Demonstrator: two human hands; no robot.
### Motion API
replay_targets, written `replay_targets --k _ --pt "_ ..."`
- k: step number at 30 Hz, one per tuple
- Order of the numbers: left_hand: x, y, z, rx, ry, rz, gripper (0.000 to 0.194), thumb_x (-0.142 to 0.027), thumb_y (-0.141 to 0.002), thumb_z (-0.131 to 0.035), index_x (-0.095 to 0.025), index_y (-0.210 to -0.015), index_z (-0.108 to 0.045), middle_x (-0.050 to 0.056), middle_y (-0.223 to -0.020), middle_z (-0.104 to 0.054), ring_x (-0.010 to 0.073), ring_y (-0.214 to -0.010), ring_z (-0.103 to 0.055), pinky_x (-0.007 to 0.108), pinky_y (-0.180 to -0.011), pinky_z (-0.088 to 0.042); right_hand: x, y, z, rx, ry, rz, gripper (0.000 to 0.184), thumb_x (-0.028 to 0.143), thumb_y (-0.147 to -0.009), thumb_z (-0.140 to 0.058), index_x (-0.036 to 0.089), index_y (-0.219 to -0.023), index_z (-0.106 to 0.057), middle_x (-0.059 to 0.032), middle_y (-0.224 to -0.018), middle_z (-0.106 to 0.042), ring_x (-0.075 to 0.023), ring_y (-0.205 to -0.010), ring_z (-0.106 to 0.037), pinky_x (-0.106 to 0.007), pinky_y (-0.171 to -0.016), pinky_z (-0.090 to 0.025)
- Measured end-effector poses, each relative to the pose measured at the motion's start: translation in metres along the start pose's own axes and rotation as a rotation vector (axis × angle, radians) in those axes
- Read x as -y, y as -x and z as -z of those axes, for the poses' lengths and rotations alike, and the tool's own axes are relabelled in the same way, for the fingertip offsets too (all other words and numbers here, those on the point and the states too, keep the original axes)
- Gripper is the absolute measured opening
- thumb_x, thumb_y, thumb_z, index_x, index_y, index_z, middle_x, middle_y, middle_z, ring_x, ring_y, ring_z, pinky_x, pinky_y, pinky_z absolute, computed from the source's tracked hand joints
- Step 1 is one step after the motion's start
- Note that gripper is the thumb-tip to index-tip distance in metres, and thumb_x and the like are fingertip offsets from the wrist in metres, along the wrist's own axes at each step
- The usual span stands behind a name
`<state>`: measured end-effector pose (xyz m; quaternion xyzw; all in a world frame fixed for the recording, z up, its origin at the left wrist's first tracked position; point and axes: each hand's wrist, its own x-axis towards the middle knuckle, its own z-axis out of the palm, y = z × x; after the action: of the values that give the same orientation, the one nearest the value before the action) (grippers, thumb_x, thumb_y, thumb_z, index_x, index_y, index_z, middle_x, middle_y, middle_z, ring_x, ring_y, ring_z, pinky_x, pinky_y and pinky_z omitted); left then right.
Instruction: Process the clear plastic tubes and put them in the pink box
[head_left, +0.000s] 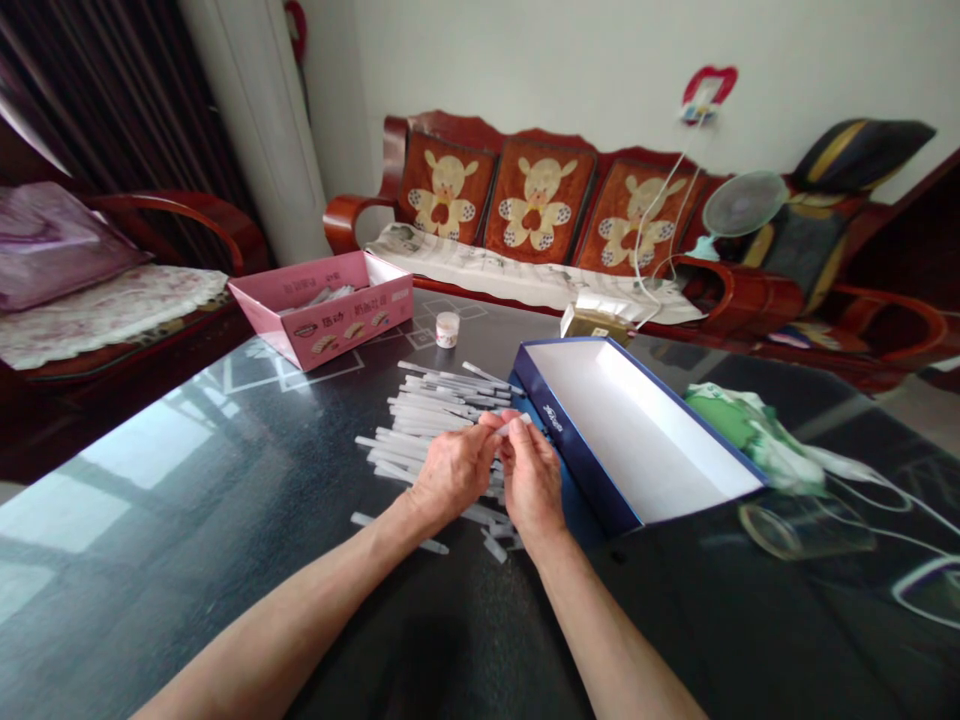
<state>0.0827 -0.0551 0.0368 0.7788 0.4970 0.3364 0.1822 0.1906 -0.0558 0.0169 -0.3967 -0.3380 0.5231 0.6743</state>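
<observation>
- We hold one pale tube (523, 419), slightly tilted, left of the blue box (574, 445).
- We see whitish slim tubes (420, 412) lying loosely heaped, also left of the blue box.

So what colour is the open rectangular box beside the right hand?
That box: blue outside, white inside; head view.

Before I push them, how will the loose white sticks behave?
The loose white sticks are probably stiff, since they look straight. They are slender, so each is likely light. On the glossy tabletop, they may slide or scatter easily.
</observation>
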Motion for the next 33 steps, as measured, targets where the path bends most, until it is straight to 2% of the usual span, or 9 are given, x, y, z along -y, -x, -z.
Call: replay_targets --k 3,6,8,10,14,17,19,25,33 --pt "0.002 -0.005 0.005 0.129 0.37 0.137 0.036 -0.042 -0.092 -0.042 -0.016 -0.073 -0.057 -0.003 -0.055 -0.044 0.0073 -0.048 -0.038 0.02 -0.049 -0.031 0.005 -0.001 0.001 0.032 -0.044 -0.019 0.026 0.042 -0.079 -0.066 0.02 -0.093 -0.066 -0.0027 -0.086 -0.075 -0.0195 -0.082 -0.069 -0.035 -0.08 -0.051" --pt "0.004 -0.008 0.011 0.408 0.845 0.306 0.042 -0.055 -0.085 -0.044 -0.016 -0.076 -0.054 -0.007 -0.052 -0.035 0.0053 -0.04 -0.026 0.02 -0.04 -0.023 0.013 -0.002 0.002 0.087 -0.081 -0.041 0.026 0.043 -0.078 -0.066 0.021 -0.092 -0.065 -0.002 -0.081 -0.075 -0.0189 -0.075 -0.069 -0.036 -0.078 -0.053" --pt "0.005 -0.008 0.014 0.511 0.995 0.326 0.044 -0.058 -0.084 -0.045 -0.016 -0.082 -0.055 -0.008 -0.053 -0.035 0.0049 -0.038 -0.023 0.019 -0.037 -0.021 0.017 -0.004 0.003 0.135 -0.102 -0.054 0.027 0.045 -0.078 -0.066 0.022 -0.092 -0.065 -0.0019 -0.079 -0.075 -0.02 -0.077 -0.07 -0.038 -0.079 -0.053" --pt "0.007 -0.008 0.016 0.466 0.923 0.229 0.044 -0.057 -0.086 -0.045 -0.015 -0.082 -0.057 -0.007 -0.053 -0.038 0.0051 -0.04 -0.028 0.019 -0.039 -0.024 0.02 -0.008 0.006 0.161 -0.084 -0.042 0.028 0.046 -0.078 -0.065 0.023 -0.093 -0.063 -0.0028 -0.081 -0.075 -0.0218 -0.083 -0.07 -0.04 -0.081 -0.053" --pt "0.021 -0.011 0.02 0.145 0.387 -0.025 0.037 -0.045 -0.091 -0.044 -0.014 -0.089 -0.064 -0.004 -0.056 -0.048 0.0075 -0.05 -0.042 0.02 -0.051 -0.036 0.023 -0.017 0.017 0.089 0.118 0.025 0.036 0.051 -0.082 -0.06 0.021 -0.102 -0.061 -0.0063 -0.087 -0.074 -0.0232 -0.086 -0.07 -0.04 -0.077 -0.055" --pt "0.038 -0.014 0.022 -0.111 0.038 -0.161 0.029 -0.031 -0.093 -0.044 -0.015 -0.11 -0.062 0.0 -0.069 -0.06 0.0115 -0.065 -0.054 0.023 -0.066 -0.044 0.025 -0.02 0.024 0.075 0.387 0.108 0.039 0.053 -0.081 -0.059 0.02 -0.103 -0.063 -0.0075 -0.092 -0.074 -0.0231 -0.086 -0.07 -0.038 -0.077 -0.055" --pt "0.047 -0.014 0.021 -0.174 -0.07 -0.269 0.028 -0.027 -0.094 -0.043 -0.016 -0.111 -0.062 0.005 -0.084 -0.064 0.0146 -0.079 -0.059 0.026 -0.075 -0.046 0.024 -0.018 0.024 0.116 0.507 0.155 0.037 0.051 -0.081 -0.061 0.02 -0.1 -0.066 -0.0071 -0.093 -0.074 -0.0229 -0.086 -0.07 -0.037 -0.077 -0.055" --pt "0.049 -0.01 0.011 -0.089 -0.106 -0.39 0.029 -0.025 -0.096 -0.041 -0.02 -0.118 -0.06 0.005 -0.092 -0.063 0.0143 -0.084 -0.06 0.025 -0.076 -0.048 0.012 -0.011 0.018 0.228 0.608 0.19 0.034 0.041 -0.084 -0.059 0.021 -0.11 -0.069 -0.0048 -0.1 -0.073 -0.023 -0.086 -0.069 -0.036 -0.075 -0.055" --pt "0.056 -0.011 0.018 0.082 -0.285 -0.377 0.019 -0.022 -0.092 -0.047 -0.018 -0.098 -0.064 0.005 -0.087 -0.061 0.0169 -0.085 -0.06 0.027 -0.076 -0.049 0.006 -0.011 0.024 0.401 1.187 0.577 0.024 0.023 -0.09 -0.049 0.021 -0.106 -0.068 -0.0093 -0.097 -0.07 -0.0225 -0.091 -0.065 -0.035 -0.083 -0.05"
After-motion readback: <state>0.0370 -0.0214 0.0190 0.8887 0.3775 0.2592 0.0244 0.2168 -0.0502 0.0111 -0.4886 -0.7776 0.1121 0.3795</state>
